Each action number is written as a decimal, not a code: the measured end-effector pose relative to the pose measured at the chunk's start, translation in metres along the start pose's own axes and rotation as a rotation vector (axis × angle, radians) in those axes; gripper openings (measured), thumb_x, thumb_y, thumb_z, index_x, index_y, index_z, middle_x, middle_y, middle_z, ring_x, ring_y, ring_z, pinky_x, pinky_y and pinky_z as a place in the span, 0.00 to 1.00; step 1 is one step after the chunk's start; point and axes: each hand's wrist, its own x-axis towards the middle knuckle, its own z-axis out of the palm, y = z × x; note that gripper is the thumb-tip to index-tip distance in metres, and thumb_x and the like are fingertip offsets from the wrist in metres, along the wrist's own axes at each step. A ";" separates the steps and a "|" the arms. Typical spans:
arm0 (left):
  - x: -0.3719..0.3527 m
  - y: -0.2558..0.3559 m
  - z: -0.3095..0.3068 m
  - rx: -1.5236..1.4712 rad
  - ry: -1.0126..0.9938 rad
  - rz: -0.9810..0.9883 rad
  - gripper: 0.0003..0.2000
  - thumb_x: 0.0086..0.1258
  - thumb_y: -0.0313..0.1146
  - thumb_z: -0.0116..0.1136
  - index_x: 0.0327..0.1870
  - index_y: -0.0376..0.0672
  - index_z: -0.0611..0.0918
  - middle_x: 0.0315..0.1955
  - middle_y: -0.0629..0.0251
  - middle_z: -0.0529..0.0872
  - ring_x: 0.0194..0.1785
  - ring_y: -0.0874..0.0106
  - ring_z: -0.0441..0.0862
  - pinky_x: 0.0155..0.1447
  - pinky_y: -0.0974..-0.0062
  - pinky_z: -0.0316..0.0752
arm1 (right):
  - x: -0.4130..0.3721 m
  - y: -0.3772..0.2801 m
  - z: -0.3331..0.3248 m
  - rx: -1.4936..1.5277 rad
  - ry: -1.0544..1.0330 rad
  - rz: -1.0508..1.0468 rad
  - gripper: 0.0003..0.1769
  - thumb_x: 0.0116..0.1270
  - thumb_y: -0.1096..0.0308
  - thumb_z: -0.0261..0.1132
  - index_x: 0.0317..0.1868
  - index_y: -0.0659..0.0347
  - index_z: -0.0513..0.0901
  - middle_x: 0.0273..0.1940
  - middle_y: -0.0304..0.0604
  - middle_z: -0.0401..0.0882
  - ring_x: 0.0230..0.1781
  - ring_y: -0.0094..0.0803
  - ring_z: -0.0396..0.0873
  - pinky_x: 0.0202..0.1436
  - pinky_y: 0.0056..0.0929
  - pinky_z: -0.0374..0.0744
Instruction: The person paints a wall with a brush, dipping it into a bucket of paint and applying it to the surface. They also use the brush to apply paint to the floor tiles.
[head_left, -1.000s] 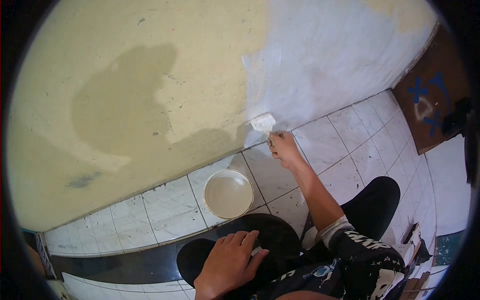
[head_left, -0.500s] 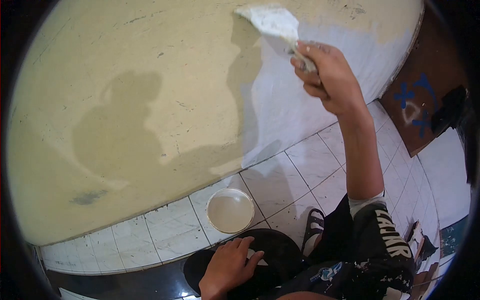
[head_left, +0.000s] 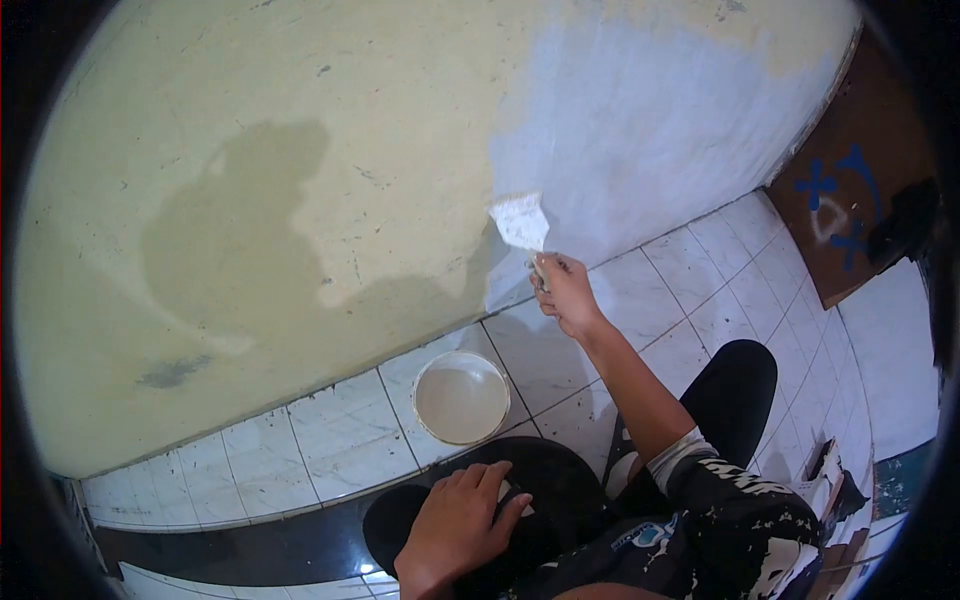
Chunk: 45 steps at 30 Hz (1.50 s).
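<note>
My right hand is closed around the handle of a wide paintbrush, whose flat head is coated in white. The bristles lie at the wall, along the left border of a fresh white patch on the yellow wall. My left hand rests on my dark-clothed leg, fingers stretched out and holding nothing. Just beyond that knee, a round bucket of off-white paint stands on the tiles.
White marbled floor tiles run along the wall's foot, with a dark strip nearer to me. At right is a brown board with blue marks, dark cloth hanging by it. My shadow falls on the wall.
My right hand has brought the paintbrush down from high on the wall to low near the floor. White now covers more of the wall's upper part. My left hand stays on my leg.
</note>
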 end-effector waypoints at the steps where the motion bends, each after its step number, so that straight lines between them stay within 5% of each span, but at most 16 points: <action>1: -0.001 0.001 0.000 -0.004 -0.008 -0.006 0.23 0.75 0.45 0.57 0.60 0.34 0.77 0.46 0.49 0.84 0.52 0.53 0.83 0.58 0.59 0.75 | 0.000 0.016 -0.008 -0.046 0.030 0.073 0.13 0.76 0.61 0.58 0.34 0.60 0.74 0.26 0.34 0.70 0.16 0.16 0.60 0.15 0.20 0.55; 12: -0.002 0.009 0.003 0.002 -0.007 -0.054 0.22 0.75 0.44 0.56 0.60 0.34 0.77 0.48 0.50 0.83 0.53 0.54 0.81 0.60 0.59 0.74 | 0.030 0.180 -0.072 -0.304 0.201 0.463 0.10 0.70 0.64 0.57 0.33 0.60 0.73 0.25 0.36 0.71 0.14 0.20 0.60 0.14 0.24 0.55; 18: 0.007 0.009 0.002 0.015 -0.037 -0.074 0.22 0.76 0.44 0.56 0.61 0.34 0.77 0.51 0.48 0.83 0.57 0.53 0.80 0.64 0.59 0.72 | 0.053 0.241 -0.079 -0.244 0.215 0.477 0.11 0.70 0.63 0.58 0.32 0.59 0.72 0.24 0.36 0.70 0.15 0.21 0.61 0.14 0.25 0.55; 45: 0.023 0.005 0.001 0.005 -0.054 -0.070 0.23 0.73 0.43 0.60 0.61 0.36 0.76 0.53 0.49 0.83 0.57 0.53 0.80 0.63 0.60 0.72 | 0.084 0.256 -0.083 -0.210 0.170 0.428 0.12 0.72 0.62 0.58 0.31 0.58 0.74 0.23 0.34 0.70 0.15 0.21 0.63 0.14 0.24 0.56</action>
